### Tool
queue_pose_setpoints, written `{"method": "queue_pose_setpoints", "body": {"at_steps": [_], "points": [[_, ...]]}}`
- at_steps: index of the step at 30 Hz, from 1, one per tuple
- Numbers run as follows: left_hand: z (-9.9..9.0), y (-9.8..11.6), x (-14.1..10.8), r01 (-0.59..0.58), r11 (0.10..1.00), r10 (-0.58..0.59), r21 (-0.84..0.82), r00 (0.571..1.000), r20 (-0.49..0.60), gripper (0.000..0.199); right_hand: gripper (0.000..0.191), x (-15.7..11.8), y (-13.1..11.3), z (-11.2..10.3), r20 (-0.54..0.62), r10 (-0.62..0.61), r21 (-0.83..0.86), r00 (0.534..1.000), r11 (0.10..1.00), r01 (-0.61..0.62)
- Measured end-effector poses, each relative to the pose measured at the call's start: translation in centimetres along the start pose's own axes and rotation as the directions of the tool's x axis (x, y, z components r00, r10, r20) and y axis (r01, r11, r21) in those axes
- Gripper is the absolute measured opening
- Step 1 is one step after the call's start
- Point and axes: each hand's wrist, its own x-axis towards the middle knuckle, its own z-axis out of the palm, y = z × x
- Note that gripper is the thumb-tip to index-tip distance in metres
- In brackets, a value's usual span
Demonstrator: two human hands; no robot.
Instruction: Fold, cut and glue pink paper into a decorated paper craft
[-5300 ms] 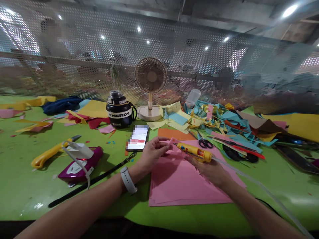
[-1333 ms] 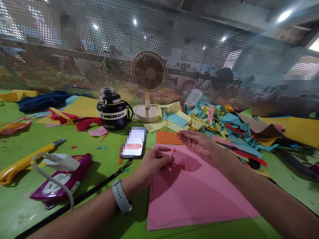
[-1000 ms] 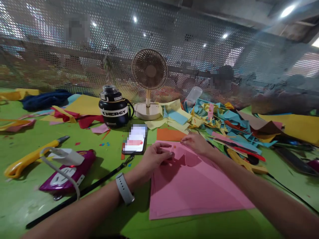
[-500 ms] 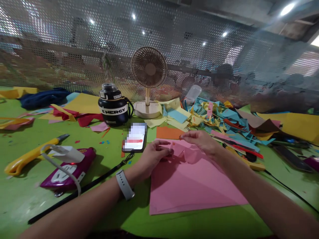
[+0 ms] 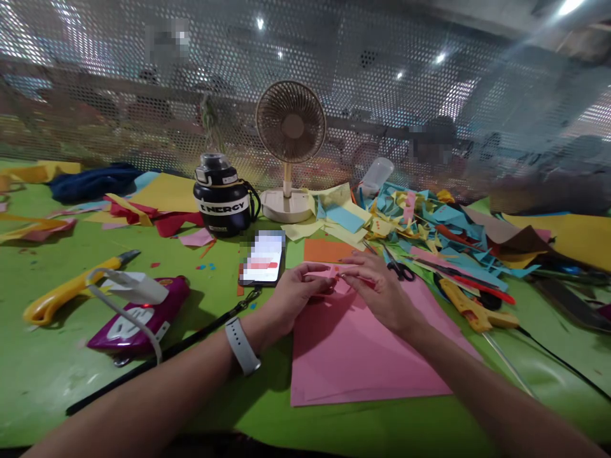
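Over a stack of pink paper sheets, my left hand pinches a small pink paper piece. A tiny orange paper bit shows at the piece's upper part. My right hand is closed, its thumb and fingertips meeting at the same pink piece beside the orange bit. Whether the right fingertips hold a separate scrap is too small to tell. Behind both hands lies an orange paper sheet. Black-handled scissors rest just beyond the right hand.
A yellow glue gun with a cord lies at right. Heaped paper scraps stretch along the back. A fan, black bottle and lit phone stand or lie ahead. At left are a yellow-handled cutter and purple power bank.
My right hand has come from the orange sheet's edge down and left to the pink piece at my left fingertips. The scissors now show behind it. The view has shifted slightly.
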Motion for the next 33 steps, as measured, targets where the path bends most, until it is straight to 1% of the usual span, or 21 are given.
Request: {"method": "queue_pose_setpoints", "body": {"at_steps": [2, 6, 9, 13, 16, 18, 21, 22, 23, 25, 28, 31, 33], "points": [[0.0, 0.0, 0.0, -0.001, 1.0, 0.001, -0.006, 1.0, 0.001, 0.032, 0.018, -0.1, 0.1, -0.1, -0.034, -0.044, -0.018, 0.998, 0.999, 0.044], [0.1, 0.1, -0.1, 0.0, 1.0, 0.0, 0.001, 1.0, -0.007, 0.033, 0.018, -0.3, 0.2, -0.3, -0.099, -0.074, -0.036, 0.992, 0.997, 0.07], [0.1, 0.0, -0.1, 0.0, 1.0, 0.0, 0.003, 1.0, -0.019, 0.032, 0.017, -0.3, 0.0, -0.4, -0.114, -0.082, -0.05, 0.99, 0.996, 0.077], [0.2, 0.0, -0.1, 0.003, 1.0, -0.003, 0.012, 0.999, -0.038, 0.031, 0.015, -0.3, -0.4, -0.5, -0.147, -0.061, -0.076, 0.987, 0.996, 0.05], [0.1, -0.1, -0.1, -0.009, 1.0, 0.01, 0.014, 0.999, -0.034, 0.031, 0.015, -0.3, -1.0, -0.7, -0.122, -0.054, -0.08, 0.991, 0.996, 0.044], [0.0, -0.1, 0.0, -0.02, 1.0, 0.02, 0.014, 0.999, -0.027, 0.032, 0.015, -0.3, -1.3, -0.9, -0.149, -0.04, -0.034, 0.988, 0.999, 0.035], [-0.1, -0.2, 0.0, -0.033, 0.999, 0.033, 0.01, 0.999, -0.014, 0.032, 0.014, -0.4, -1.9, -1.3, -0.286, 0.058, 0.103, 0.957, 0.994, -0.029], [-0.1, -0.2, 0.1, -0.036, 0.999, 0.036, 0.01, 0.999, -0.01, 0.032, 0.014, -0.4, -2.0, -1.4, -0.313, 0.091, 0.143, 0.946, 0.989, -0.048], [-0.1, -0.2, 0.1, -0.04, 0.999, 0.04, 0.011, 0.999, -0.008, 0.032, 0.014, -0.5, -2.2, -1.5, -0.314, 0.112, 0.166, 0.943, 0.984, -0.061], [0.0, -0.2, 0.0, -0.045, 0.999, 0.045, 0.014, 0.999, -0.014, 0.033, 0.015, -0.7, -2.3, -1.5, -0.258, 0.095, 0.153, 0.961, 0.987, -0.057], [0.0, -0.1, 0.0, -0.046, 0.999, 0.047, 0.016, 0.999, -0.027, 0.033, 0.015, -1.0, -2.3, -1.3, -0.167, -0.021, 0.022, 0.986, 0.999, 0.025], [0.0, -0.1, 0.0, -0.046, 0.999, 0.046, 0.017, 0.998, -0.032, 0.032, 0.019, -1.2, -2.1, -1.2, -0.124, -0.161, -0.099, 0.979, 0.984, 0.149], [-0.1, -0.2, 0.1, -0.053, 0.998, 0.054, 0.017, 0.998, -0.026, 0.032, 0.021, -1.2, -1.7, -1.1, -0.072, -0.218, -0.142, 0.973, 0.968, 0.206]]}}
